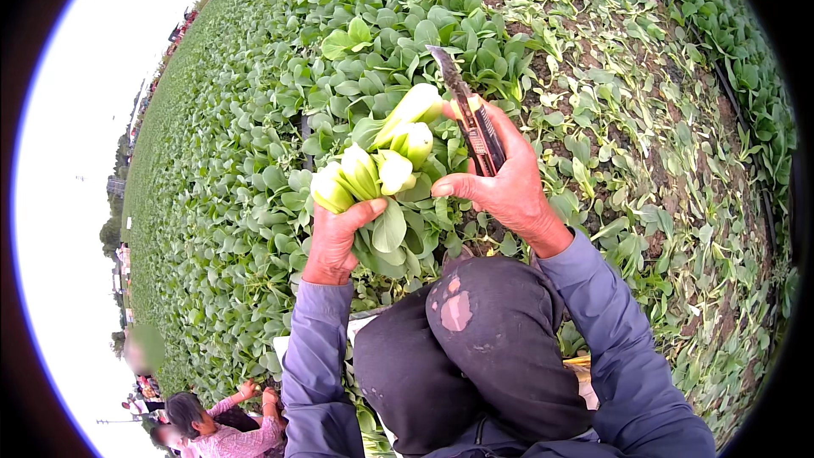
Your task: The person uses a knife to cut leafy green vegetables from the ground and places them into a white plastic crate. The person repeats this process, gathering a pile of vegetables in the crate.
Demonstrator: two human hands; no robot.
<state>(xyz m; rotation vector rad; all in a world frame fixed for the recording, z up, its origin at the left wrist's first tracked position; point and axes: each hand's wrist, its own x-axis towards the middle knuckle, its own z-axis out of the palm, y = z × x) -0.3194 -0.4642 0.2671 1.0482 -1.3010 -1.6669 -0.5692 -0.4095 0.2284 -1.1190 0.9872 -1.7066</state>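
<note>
My left hand [334,238] grips a bunch of bok choy [395,172], with the thumb across it. The pale green bases point up and right, and dark leaves hang below my thumb. In my right hand [518,187] lies a utility knife [481,140] with a black and orange handle. Its blade [449,70] is extended, looks soiled and points up and away from me. My right thumb stands apart from the handle, towards the bunch. The right fingertips come close to the uppermost stalk; whether they touch it I cannot tell.
Dense bok choy plants [267,121] grow ahead and to the left. Cut leaves litter the soil [655,191] on the right, beside a dark hose-like line [725,79]. My bent knees [489,331] are close below my hands. Another person [232,429] crouches at lower left, reaching into the plants.
</note>
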